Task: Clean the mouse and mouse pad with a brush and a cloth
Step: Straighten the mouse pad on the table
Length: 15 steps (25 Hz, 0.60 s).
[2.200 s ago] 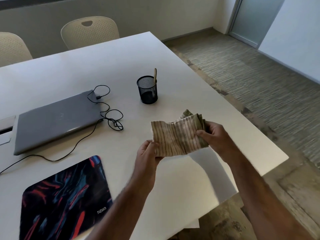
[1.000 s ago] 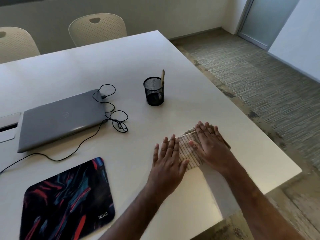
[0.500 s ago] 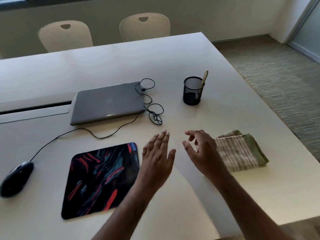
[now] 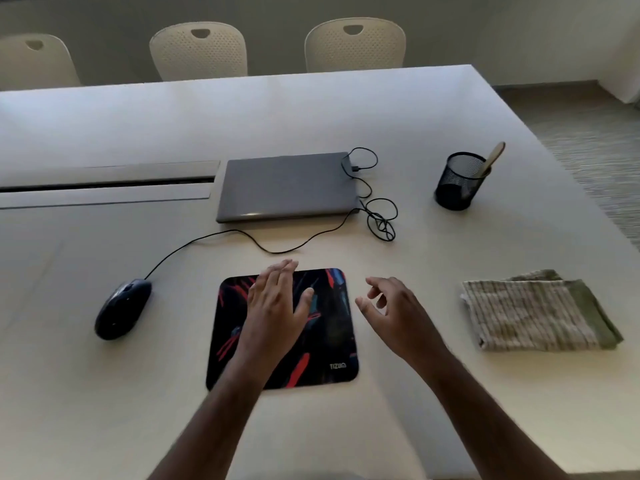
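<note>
**Both hands empty over the pad, mouse off to the left**

White tabletop fills the view, and nearest the camera two bare forearms reach forward over it. Just beyond them lies the mouse pad, dark with red streaks, its long axis running away from the person. The left hand hovers above the pad's left half with fingers straight and together, holding nothing; whether the palm touches the pad cannot be told. The right hand hangs just off the pad's right edge, fingers loosely curled and apart, also empty.

The mouse sits on the table well to the left of the pad, its length pointing away and slightly right, its cable trailing back toward the closed laptop. So the left hand is clearly the nearer one to it. The folded striped cloth rests flat well to the right, nearer the right hand. Farther back on the right stands a black mesh cup with a pale handle, probably the brush, leaning out of it; its head is hidden inside.

Returning the mouse to the pad looks like the likely next step, a leftward reach for the left hand.

Three pale chairs line the far edge.
</note>
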Motion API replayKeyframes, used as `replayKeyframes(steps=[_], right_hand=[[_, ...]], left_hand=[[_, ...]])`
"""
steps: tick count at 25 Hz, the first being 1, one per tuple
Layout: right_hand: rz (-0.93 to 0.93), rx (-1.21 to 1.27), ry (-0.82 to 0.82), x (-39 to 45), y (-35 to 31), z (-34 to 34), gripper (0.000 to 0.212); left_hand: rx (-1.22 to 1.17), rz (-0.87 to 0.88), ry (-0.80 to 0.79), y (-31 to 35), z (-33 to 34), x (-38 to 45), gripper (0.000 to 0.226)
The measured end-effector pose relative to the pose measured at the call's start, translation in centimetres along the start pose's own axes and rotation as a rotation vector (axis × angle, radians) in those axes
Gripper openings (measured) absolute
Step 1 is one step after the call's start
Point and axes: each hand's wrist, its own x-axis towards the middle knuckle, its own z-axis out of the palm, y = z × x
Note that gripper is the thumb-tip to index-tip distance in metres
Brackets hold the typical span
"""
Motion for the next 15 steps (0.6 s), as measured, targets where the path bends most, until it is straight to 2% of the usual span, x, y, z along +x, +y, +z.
replayKeyframes(steps=[4, 10, 13, 15], right_hand=[[0.058, -0.045, -0.029, -0.2, -1.7, 2.3, 0.054], [0.109, -0.261, 0.004, -1.3, -2.7, 3.5, 0.052], [0.117, -0.339, 0.017, -1.9, -3.4, 4.1, 0.052], [0.134, -0.369, 0.031, -2.2, -3.7, 4.3, 0.055]], left_hand=[[0.045, -0.035, 0.027, -4.5, -2.6, -1.5, 0.051], [0.195, -0.161, 0.055, -9.4, -5.3, -3.5, 0.053], [0.245, -0.289, 0.031, -10.8, -6.0, -4.2, 0.056], [0.250, -0.309, 0.015, -10.9, -5.9, -4.5, 0.054]])
